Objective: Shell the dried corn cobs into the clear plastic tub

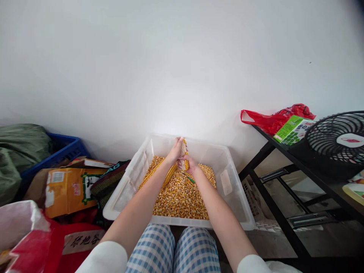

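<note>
Both hands grip one partly shelled corn cob (pixel 183 152), held upright over a translucent plastic bin (pixel 236 189). My left hand (pixel 175 150) is closed round its upper part, and my right hand (pixel 191 164) is wrapped round the lower end. Bare pale cob shows between rows of yellow kernels. Loose corn kernels (pixel 179 199) cover the bin's floor in a thick layer. An unshelled ear of corn (pixel 170 176) lies on them beneath my left forearm. Near my right wrist a small green object (pixel 190 179) rests on the kernels; its kind is unclear.
At right stands a black table (pixel 284 151) bearing a red plastic bag (pixel 273 118), a green-and-white box (pixel 294 130) and a black fan (pixel 338 138). To the left are a blue crate (pixel 66 148), an orange package (pixel 69 191) and a red sack (pixel 57 242). A white wall rises behind the bin.
</note>
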`<action>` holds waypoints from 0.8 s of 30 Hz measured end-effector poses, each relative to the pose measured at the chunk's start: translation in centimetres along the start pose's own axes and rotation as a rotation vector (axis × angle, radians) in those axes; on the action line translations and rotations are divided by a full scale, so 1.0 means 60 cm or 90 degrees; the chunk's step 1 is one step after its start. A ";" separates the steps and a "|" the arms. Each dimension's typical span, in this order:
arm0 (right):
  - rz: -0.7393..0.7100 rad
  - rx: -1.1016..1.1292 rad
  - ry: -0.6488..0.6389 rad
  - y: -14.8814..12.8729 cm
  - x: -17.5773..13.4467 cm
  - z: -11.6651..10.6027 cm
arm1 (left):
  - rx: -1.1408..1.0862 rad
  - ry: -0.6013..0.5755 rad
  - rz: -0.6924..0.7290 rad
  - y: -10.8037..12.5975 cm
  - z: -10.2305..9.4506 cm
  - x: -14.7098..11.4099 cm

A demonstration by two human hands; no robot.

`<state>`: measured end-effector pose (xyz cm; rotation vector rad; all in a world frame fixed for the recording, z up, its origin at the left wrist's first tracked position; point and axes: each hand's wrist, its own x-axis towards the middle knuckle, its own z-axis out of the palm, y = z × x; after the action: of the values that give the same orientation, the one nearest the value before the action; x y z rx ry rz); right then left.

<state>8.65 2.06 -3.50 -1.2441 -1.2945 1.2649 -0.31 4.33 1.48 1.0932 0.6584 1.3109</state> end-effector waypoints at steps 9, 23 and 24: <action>0.034 0.285 -0.270 -0.003 0.011 -0.028 | -0.112 -0.139 -0.057 0.023 -0.005 0.001; 0.075 0.294 -0.247 0.014 0.017 -0.018 | 0.072 -0.041 0.030 0.011 0.002 -0.004; 0.080 0.300 -0.246 0.014 0.016 -0.018 | 0.085 -0.050 0.034 0.013 0.003 -0.007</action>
<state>9.69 3.06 -4.30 -0.7762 -1.0929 1.8398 -0.59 3.82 2.15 1.2720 0.6687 1.2767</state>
